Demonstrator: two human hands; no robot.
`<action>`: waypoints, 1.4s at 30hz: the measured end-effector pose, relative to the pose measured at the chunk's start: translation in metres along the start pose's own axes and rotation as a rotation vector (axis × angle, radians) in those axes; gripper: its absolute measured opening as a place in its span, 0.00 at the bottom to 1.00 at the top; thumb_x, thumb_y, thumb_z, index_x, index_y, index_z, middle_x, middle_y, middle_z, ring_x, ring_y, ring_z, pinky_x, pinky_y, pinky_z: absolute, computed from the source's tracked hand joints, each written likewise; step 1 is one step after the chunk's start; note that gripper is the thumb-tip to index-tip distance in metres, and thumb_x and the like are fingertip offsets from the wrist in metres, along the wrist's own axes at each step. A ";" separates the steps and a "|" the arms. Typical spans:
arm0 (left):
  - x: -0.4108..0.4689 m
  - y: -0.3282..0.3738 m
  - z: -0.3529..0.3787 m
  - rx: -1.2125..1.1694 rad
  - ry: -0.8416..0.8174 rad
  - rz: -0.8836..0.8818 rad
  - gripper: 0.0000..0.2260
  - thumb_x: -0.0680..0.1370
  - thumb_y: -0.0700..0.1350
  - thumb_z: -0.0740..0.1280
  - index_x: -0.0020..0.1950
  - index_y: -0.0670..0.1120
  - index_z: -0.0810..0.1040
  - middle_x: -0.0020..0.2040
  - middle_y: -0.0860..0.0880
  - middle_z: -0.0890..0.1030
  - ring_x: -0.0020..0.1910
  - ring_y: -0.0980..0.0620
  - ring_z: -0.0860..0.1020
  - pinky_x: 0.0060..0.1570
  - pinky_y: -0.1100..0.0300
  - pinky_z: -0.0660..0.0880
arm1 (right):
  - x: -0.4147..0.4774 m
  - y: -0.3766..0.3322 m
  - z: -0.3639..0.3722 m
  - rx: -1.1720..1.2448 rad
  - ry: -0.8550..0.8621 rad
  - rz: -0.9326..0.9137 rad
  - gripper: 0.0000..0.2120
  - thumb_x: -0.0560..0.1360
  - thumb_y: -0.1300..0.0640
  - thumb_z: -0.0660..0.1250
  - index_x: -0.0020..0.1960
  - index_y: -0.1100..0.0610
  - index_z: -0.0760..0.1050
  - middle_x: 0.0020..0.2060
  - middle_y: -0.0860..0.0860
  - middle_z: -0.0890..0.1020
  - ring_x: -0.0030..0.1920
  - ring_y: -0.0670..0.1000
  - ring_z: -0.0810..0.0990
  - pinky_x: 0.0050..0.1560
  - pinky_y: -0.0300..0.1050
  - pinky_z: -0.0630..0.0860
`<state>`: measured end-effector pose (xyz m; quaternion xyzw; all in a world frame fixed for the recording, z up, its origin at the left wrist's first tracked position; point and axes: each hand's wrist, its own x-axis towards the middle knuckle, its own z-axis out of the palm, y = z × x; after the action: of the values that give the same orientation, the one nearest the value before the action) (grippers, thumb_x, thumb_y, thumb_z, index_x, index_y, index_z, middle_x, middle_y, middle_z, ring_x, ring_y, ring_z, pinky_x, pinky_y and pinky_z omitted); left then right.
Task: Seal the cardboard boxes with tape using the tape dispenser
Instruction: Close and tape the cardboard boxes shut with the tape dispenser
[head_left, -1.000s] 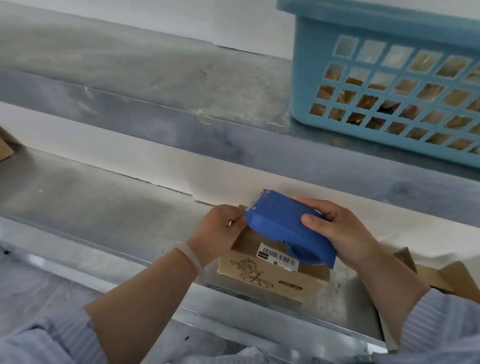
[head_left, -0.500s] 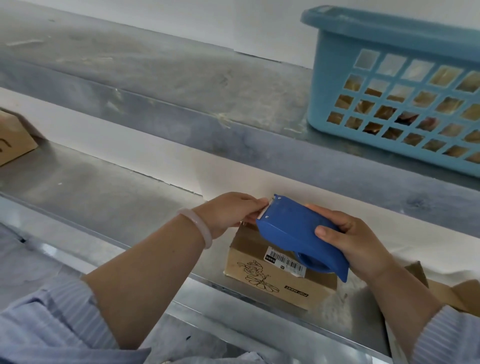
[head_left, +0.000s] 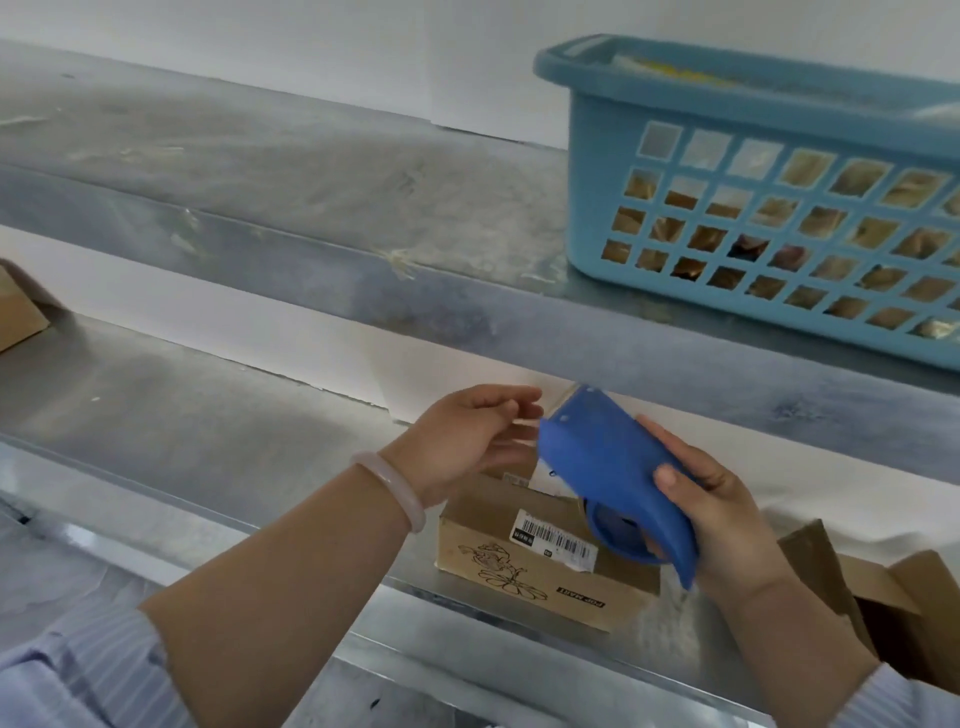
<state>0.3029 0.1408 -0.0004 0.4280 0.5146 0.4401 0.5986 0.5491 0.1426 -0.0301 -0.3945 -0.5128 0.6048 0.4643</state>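
Grey metal shelf (head_left: 208, 415), white wall behind; blue basket (head_left: 597, 156) upper right on the shelf above. Cardboard box (head_left: 498, 540) sits lower centre near the shelf edge, barcode label up. Right hand (head_left: 722, 525) wraps the blue tape dispenser (head_left: 608, 467), tilted just above the box. Left hand (head_left: 467, 441) at its nose, fingers half curled, blurred; hold on tape unclear. Likely step: freeing the tape end. Next: stick it on the box seam.
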 end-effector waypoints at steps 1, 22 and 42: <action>0.000 -0.004 0.005 -0.044 -0.031 -0.028 0.13 0.83 0.37 0.58 0.61 0.45 0.79 0.55 0.45 0.83 0.53 0.49 0.83 0.53 0.56 0.80 | -0.001 0.001 -0.001 0.095 0.036 0.013 0.14 0.71 0.54 0.66 0.56 0.51 0.82 0.41 0.54 0.86 0.36 0.54 0.85 0.30 0.41 0.79; 0.010 0.004 0.047 -0.103 -0.070 -0.209 0.14 0.77 0.56 0.68 0.45 0.46 0.82 0.38 0.50 0.84 0.36 0.55 0.83 0.37 0.59 0.79 | -0.024 0.004 -0.006 0.442 0.021 0.110 0.23 0.75 0.48 0.62 0.67 0.57 0.73 0.19 0.53 0.71 0.16 0.48 0.68 0.19 0.38 0.67; 0.017 -0.011 -0.001 0.270 -0.006 -0.112 0.07 0.75 0.47 0.72 0.43 0.44 0.80 0.38 0.49 0.85 0.42 0.54 0.83 0.46 0.60 0.81 | -0.006 -0.017 -0.001 0.043 -0.113 0.140 0.21 0.72 0.55 0.64 0.64 0.56 0.76 0.26 0.57 0.80 0.18 0.50 0.72 0.19 0.37 0.70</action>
<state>0.3046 0.1543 -0.0148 0.4766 0.5904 0.3314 0.5608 0.5545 0.1383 -0.0140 -0.3844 -0.4964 0.6679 0.3996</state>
